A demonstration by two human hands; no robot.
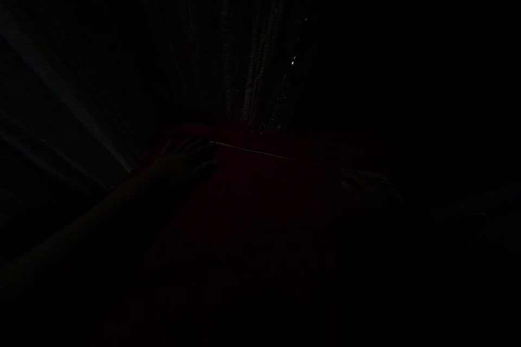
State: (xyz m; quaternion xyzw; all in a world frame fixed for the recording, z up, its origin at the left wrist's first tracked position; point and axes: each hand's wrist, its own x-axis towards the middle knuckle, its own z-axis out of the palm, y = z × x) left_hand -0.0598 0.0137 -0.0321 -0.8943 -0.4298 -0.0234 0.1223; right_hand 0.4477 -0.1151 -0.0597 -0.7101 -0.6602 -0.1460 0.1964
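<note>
The scene is very dark. My left hand (185,159) lies flat with its fingers stretched out on a dark red cloth (260,184) that spreads across the middle of the view. A thin pale line (252,150), perhaps a thread or the cloth's edge, runs rightward from my fingertips. At the right, a faint shape (358,181) on the cloth may be my right hand, but the darkness hides its fingers.
Behind the red cloth hangs or lies a pale, pleated fabric (228,64) with a few small bright glints (293,62). Everything at the right and along the bottom is lost in shadow.
</note>
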